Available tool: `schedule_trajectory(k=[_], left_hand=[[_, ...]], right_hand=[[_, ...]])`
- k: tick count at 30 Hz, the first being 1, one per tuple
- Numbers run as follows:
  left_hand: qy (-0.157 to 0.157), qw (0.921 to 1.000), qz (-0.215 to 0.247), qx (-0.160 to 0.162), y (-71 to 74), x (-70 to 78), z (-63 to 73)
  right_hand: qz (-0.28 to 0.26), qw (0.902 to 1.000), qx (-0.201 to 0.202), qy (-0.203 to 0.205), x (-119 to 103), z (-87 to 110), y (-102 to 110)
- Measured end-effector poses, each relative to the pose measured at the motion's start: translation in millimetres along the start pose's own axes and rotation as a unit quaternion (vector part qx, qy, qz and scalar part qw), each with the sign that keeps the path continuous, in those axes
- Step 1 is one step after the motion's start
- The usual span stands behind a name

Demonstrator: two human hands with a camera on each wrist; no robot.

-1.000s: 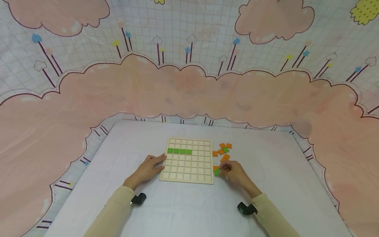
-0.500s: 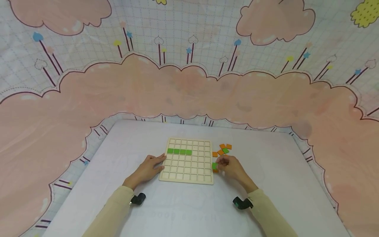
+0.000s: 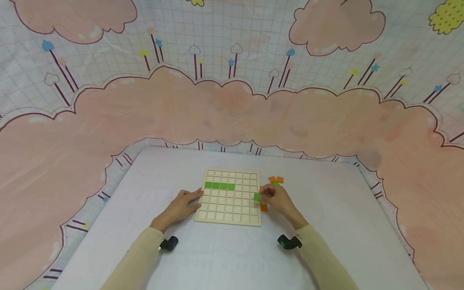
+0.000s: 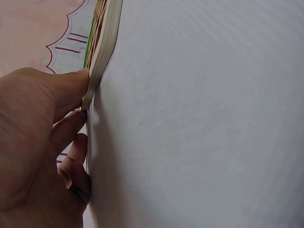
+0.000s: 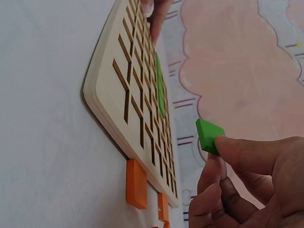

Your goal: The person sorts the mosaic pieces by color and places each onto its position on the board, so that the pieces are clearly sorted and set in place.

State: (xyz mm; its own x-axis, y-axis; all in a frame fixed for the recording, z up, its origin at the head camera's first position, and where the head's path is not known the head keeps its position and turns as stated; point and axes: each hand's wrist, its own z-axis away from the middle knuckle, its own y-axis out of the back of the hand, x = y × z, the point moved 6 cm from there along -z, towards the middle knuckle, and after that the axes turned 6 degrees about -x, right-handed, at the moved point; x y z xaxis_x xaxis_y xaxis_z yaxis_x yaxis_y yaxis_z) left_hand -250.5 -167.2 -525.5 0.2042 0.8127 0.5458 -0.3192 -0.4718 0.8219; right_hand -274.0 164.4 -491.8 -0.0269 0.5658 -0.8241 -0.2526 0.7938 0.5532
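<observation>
In the head view a wooden grid board [image 3: 227, 197] lies on the table, with a row of green tiles [image 3: 220, 185] set in its cells. My left hand [image 3: 180, 210] rests at the board's left edge; in the left wrist view its thumb and fingertips [image 4: 78, 118] touch the rim. My right hand [image 3: 277, 199] pinches a green square tile [image 5: 210, 137] between thumb and fingers. That tile is held above the board's right edge, apart from the cells.
Orange tiles [image 3: 280, 179] and a partly hidden green tile [image 3: 276, 184] lie right of the board. Another orange tile [image 5: 137, 184] lies against its right edge. The white tabletop [image 3: 224, 257] extends around, with a patterned cloth [image 3: 232, 112] behind.
My right hand has carried the green tile up and left, from beside the board to over its right edge. The left hand has stayed in place.
</observation>
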Motion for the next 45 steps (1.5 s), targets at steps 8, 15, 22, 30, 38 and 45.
schedule_trajectory(k=[8, 15, 22, 30, 38, 45], left_hand=[[0.004, 1.0000, 0.001, 0.002, 1.0, -0.8, 0.0], [0.016, 0.9998, 0.009, -0.003, 1.0, -1.3, 0.7], [0.015, 0.9998, 0.008, -0.005, -0.5, -0.1, 1.9], [0.008, 1.0000, 0.000, -0.002, -0.2, 1.2, 1.6], [0.012, 0.9999, 0.009, -0.002, 1.2, 2.8, 2.3], [0.017, 0.9998, 0.007, -0.004, 0.5, 3.4, 1.7]], right_hand=[[-0.017, 0.9998, 0.009, -0.003, -3, -11.9, -11], [-0.013, 0.9999, 0.004, -0.003, -10, -24.5, -20], [-0.005, 1.0000, -0.003, -0.004, -17, -36.4, -27], [-0.007, 0.9999, -0.006, 0.006, -23, -49.3, -33], [-0.009, 0.9999, -0.013, -0.003, -24, -61.0, -42], [-0.008, 0.9999, -0.014, -0.006, -20, -67.5, -47]])
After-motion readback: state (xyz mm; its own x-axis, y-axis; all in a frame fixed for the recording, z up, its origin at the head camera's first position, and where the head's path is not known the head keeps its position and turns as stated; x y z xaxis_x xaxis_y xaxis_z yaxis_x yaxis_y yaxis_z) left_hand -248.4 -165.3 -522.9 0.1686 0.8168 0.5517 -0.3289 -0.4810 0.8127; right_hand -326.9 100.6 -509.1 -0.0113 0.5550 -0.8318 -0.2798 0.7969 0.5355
